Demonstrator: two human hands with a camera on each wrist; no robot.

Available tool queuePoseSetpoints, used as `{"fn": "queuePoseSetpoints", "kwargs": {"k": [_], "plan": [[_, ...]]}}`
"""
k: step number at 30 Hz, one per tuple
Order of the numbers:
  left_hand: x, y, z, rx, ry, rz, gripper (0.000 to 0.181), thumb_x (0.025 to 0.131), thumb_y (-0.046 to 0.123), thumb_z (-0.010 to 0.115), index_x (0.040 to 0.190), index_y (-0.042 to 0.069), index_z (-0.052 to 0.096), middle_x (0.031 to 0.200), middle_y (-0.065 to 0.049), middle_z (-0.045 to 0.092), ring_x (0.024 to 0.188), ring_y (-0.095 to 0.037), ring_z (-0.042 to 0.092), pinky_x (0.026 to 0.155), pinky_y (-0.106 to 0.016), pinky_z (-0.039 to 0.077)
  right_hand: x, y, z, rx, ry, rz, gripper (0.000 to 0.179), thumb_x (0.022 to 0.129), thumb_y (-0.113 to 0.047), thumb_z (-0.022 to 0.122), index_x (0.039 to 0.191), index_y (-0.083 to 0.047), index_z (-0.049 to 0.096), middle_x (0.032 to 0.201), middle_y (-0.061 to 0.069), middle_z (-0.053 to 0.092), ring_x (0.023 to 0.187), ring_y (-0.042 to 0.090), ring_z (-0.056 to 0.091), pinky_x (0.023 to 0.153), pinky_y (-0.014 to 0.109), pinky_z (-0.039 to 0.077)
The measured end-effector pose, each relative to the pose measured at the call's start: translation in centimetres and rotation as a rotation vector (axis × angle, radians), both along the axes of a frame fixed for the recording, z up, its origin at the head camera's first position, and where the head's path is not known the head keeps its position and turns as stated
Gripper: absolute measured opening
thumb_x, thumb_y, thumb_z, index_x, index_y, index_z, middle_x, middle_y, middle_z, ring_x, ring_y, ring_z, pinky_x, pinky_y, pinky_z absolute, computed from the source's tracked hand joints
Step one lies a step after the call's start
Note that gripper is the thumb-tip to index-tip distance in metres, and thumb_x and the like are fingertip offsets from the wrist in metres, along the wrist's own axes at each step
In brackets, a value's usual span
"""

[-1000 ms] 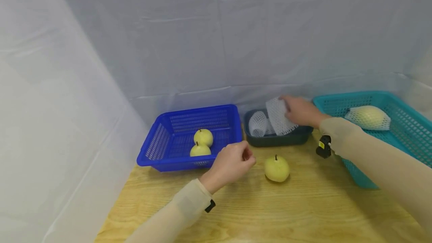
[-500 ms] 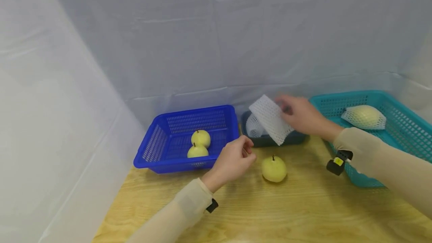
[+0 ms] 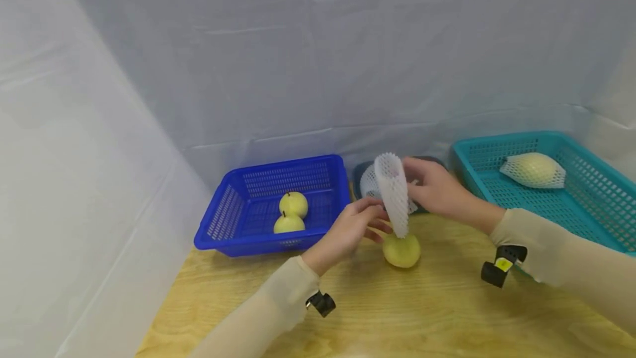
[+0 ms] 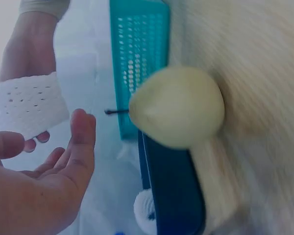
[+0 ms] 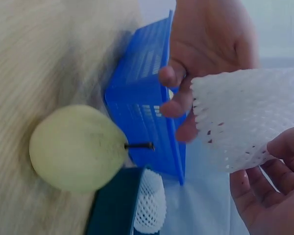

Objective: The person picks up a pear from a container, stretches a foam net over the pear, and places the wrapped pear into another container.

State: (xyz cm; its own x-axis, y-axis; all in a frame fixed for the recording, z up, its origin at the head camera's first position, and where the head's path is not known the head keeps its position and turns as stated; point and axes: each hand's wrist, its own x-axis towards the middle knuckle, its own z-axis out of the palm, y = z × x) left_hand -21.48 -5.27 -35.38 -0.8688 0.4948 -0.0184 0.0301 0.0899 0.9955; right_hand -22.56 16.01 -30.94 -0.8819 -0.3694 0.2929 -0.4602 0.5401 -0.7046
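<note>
In the head view my right hand pinches a white foam fruit net, which hangs roughly upright with its upper mouth agape. The right wrist view shows the thumb on one face of the net and fingers behind it. My left hand is at the net's left side, fingers parted and loosely bent; in the left wrist view the left hand has a gap between thumb and fingers. Below the net, a yellow pear stands on the table with its stem toward it; both wrist views show them apart.
Left on the wooden table stands a blue basket holding two pears. Behind the hands is a dark tray with more foam nets. A teal basket at right holds a netted pear.
My right hand has brought the foam net out of the dark tray, left and toward me, and turned it upright above the pear. My left hand has spread its fingers beside it.
</note>
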Motion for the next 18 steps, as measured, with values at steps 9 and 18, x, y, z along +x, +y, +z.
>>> {"fn": "queuePoseSetpoints", "kwargs": {"k": [9, 18], "plan": [[0.5, 1.1, 0.3, 0.066, -0.074, -0.044, 0.034, 0.103, 0.026, 0.053, 0.127, 0.004, 0.063, 0.108, -0.012, 0.070, 0.089, -0.018, 0.068, 0.071, -0.032, 0.058, 1.8, -1.0, -0.8, -0.091, -0.007, 0.045, 0.030, 0.100, -0.022, 0.064, 0.130, -0.015, 0.062, 0.123, 0.007, 0.066, 0.102, 0.024, 0.064, 0.084, 0.042, 0.053], [0.8, 1.5, -0.4, 0.151, -0.052, -0.023, 0.037, 0.101, 0.010, 0.052, 0.135, -0.004, 0.056, 0.102, -0.005, 0.068, 0.080, -0.011, 0.063, 0.068, -0.026, 0.054, 2.9, -1.1, -1.8, 0.035, -0.056, -0.067, 0.039, 0.104, -0.039, 0.054, 0.132, -0.013, 0.060, 0.128, 0.009, 0.065, 0.115, 0.028, 0.063, 0.093, 0.050, 0.052]]}}
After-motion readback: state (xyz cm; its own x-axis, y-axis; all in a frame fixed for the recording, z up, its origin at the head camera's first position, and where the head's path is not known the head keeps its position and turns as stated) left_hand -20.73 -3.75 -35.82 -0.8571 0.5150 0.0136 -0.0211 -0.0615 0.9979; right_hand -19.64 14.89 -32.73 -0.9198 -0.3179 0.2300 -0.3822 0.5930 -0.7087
